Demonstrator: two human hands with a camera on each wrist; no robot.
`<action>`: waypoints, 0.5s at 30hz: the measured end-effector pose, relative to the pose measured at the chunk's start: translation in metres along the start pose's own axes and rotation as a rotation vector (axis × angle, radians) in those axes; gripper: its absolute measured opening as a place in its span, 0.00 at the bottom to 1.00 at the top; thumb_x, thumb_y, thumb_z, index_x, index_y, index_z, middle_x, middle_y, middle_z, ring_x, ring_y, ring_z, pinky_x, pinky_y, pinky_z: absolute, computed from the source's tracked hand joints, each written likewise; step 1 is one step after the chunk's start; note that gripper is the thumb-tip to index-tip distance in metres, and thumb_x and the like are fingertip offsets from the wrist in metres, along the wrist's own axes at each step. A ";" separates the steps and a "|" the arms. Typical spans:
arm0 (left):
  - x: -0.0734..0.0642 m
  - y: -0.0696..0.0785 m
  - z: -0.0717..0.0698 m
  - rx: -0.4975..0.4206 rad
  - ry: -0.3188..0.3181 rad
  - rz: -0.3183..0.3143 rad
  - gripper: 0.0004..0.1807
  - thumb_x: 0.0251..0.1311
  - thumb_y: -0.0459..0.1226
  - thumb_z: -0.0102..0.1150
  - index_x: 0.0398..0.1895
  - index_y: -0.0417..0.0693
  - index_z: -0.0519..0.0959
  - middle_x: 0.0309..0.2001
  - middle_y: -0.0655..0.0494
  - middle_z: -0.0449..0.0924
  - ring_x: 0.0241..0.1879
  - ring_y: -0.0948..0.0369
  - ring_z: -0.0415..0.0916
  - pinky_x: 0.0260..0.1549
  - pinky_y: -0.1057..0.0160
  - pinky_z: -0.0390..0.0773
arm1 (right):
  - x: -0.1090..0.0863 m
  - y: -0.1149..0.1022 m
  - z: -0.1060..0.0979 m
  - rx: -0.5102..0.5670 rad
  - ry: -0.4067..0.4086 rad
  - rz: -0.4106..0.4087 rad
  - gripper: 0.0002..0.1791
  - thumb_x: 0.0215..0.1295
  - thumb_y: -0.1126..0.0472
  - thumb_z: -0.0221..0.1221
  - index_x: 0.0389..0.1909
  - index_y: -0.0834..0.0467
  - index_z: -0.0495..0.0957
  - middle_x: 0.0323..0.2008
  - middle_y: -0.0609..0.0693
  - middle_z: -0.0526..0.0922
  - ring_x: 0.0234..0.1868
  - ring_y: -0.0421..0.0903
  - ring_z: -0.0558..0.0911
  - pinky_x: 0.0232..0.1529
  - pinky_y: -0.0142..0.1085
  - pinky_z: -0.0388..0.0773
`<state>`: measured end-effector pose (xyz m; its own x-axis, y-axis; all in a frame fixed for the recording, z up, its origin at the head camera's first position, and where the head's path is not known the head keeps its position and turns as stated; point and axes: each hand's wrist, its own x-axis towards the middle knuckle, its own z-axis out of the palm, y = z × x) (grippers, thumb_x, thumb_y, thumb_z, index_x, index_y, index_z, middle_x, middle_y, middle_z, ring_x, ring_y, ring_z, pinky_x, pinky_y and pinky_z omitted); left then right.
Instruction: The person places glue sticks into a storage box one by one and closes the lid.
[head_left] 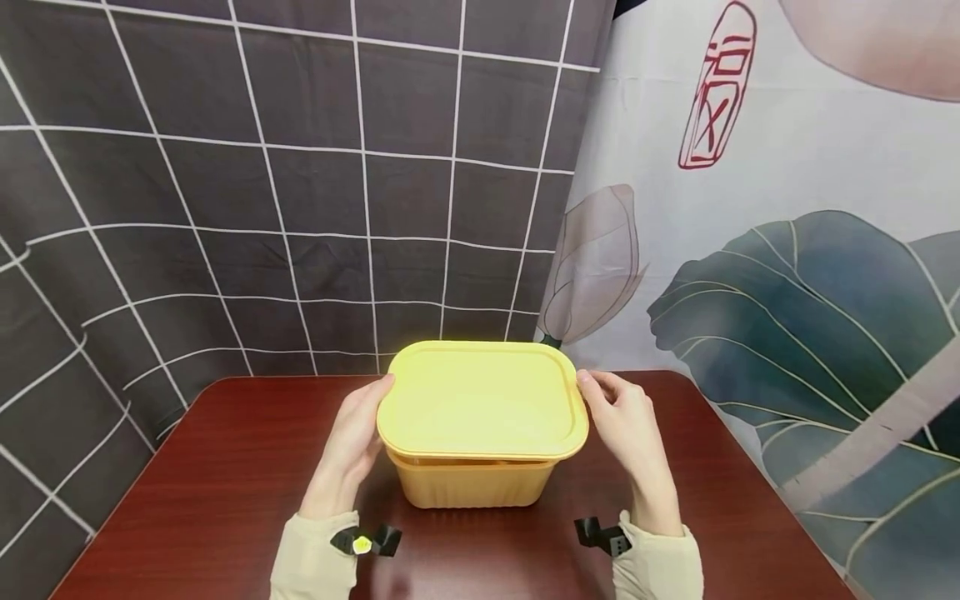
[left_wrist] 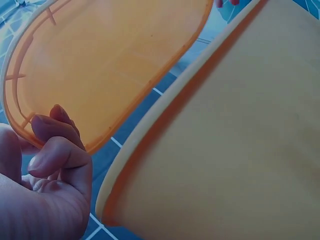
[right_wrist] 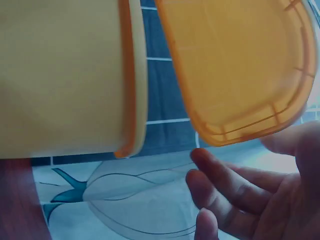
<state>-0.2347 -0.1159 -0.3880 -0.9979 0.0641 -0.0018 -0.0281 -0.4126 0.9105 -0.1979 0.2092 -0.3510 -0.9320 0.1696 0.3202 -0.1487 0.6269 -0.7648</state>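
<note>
A yellow plastic lid [head_left: 482,402] hangs over a yellow box [head_left: 474,485] on the table, with a gap showing between them at the front. At the lid's left edge my left hand [head_left: 352,437] grips the rim; in the left wrist view its fingers curl under the rim. My right hand [head_left: 628,417] holds the right edge, thumb at the rim and fingers bent below it. From both wrist views the lid's ribbed underside [left_wrist: 120,60] shows, tilted away from the box wall [right_wrist: 60,80]. The inside of the box is hidden.
The box stands on a dark red-brown table [head_left: 225,467] with rounded far corners. Behind it hangs a dark grid-patterned cloth [head_left: 300,192]; a white cloth with leaf prints [head_left: 795,317] hangs at the right. Small black devices are strapped to both wrists.
</note>
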 end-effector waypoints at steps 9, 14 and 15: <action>0.001 -0.001 0.002 0.124 0.043 0.036 0.20 0.72 0.41 0.50 0.50 0.27 0.75 0.31 0.49 0.82 0.31 0.60 0.81 0.32 0.63 0.82 | 0.002 0.003 0.010 0.023 -0.057 0.022 0.20 0.71 0.50 0.57 0.50 0.62 0.82 0.37 0.54 0.86 0.34 0.46 0.82 0.35 0.33 0.78; 0.000 -0.002 0.004 0.327 0.120 0.084 0.20 0.71 0.42 0.53 0.41 0.29 0.80 0.24 0.48 0.81 0.22 0.61 0.78 0.22 0.66 0.78 | 0.003 0.002 0.019 -0.054 0.009 0.002 0.18 0.70 0.52 0.57 0.49 0.61 0.82 0.32 0.52 0.85 0.30 0.45 0.81 0.30 0.35 0.77; 0.000 -0.002 0.004 0.363 0.133 0.095 0.19 0.70 0.42 0.53 0.42 0.30 0.80 0.26 0.47 0.81 0.23 0.60 0.79 0.23 0.66 0.78 | 0.003 0.002 0.021 -0.058 0.016 0.004 0.18 0.70 0.53 0.57 0.49 0.61 0.82 0.32 0.52 0.85 0.30 0.46 0.81 0.30 0.35 0.77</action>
<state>-0.2340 -0.1113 -0.3878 -0.9945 -0.0867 0.0582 0.0637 -0.0614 0.9961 -0.2079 0.1948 -0.3629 -0.9272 0.1844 0.3262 -0.1245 0.6693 -0.7325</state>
